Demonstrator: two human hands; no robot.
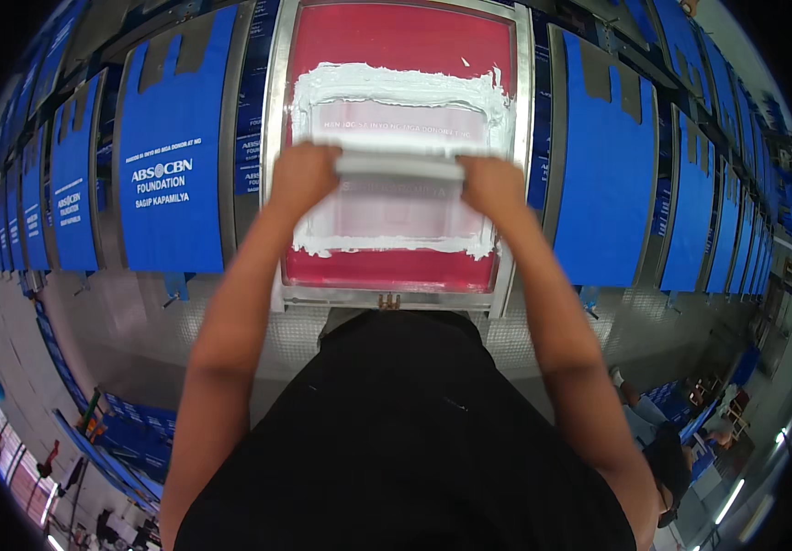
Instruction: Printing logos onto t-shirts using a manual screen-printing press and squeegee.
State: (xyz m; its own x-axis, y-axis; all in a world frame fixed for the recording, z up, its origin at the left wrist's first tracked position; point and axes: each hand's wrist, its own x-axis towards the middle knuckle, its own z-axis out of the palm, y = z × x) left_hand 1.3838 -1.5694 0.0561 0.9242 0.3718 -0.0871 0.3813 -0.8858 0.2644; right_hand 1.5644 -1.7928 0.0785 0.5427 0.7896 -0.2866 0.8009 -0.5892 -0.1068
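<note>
Both my hands grip a squeegee (400, 166), a pale bar lying crosswise over a printing screen. My left hand (308, 174) is closed round its left end, my right hand (495, 187) round its right end. The squeegee and hands are slightly blurred. Below them lies the screen's metal frame (522, 138) with red borders (396, 32) around a pale mesh area (387, 220). Thick white ink (350, 83) is heaped along the far side and down both edges of that area. Faint lettering shows through the mesh. What lies under the screen is hidden.
Left of the screen, a blue bag (166, 119) with white print lies flat on a board. Another blue bag (605, 156), without visible print, lies to the right. More such bags line both sides. A person (667, 464) is at the lower right.
</note>
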